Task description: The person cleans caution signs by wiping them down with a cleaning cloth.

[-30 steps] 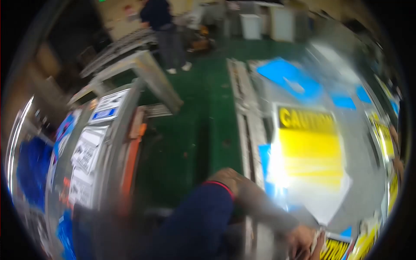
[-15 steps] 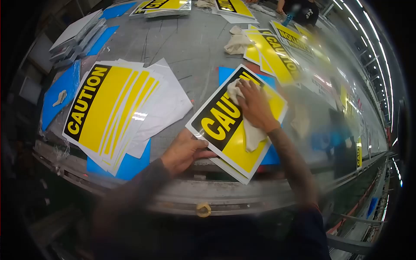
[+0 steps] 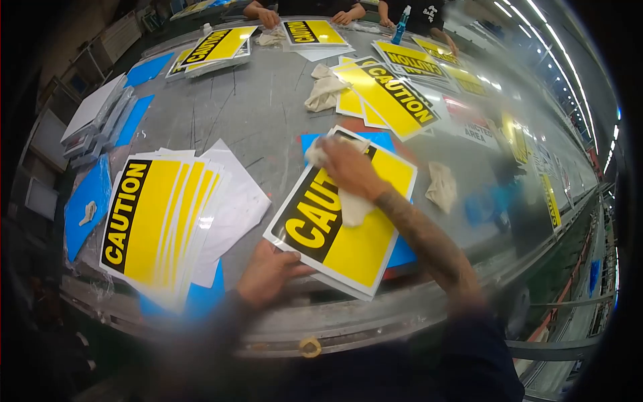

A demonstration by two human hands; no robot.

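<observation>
A yellow and black caution sign (image 3: pixel 368 249) lies in front of me, atop at least one more sheet and a blue sheet (image 3: pixel 404 253). My left hand (image 3: pixel 269 273) grips its lower left edge, thumb on top and fingers beneath. My right hand (image 3: pixel 349 167) presses a white cloth (image 3: pixel 355 209) on the sign's upper part, covering the end of the printed word. Part of the cloth hangs below the palm. To the left, a fanned stack of caution signs (image 3: pixel 151 224) rests beside white sheets (image 3: pixel 231 194).
Several more caution signs (image 3: pixel 395 94) and a crumpled cloth (image 3: pixel 325 90) lie farther back. Another rag (image 3: pixel 441 187) is on the right. A blue spray bottle (image 3: pixel 401 27) stands near co-workers' hands (image 3: pixel 348 16) across the table. Wrapped panels (image 3: pixel 100 120) are stacked at left.
My right hand has slid the cloth toward the upper left edge of the sign. My left hand still holds the lower left edge. The camera view has tilted up, showing co-workers opposite.
</observation>
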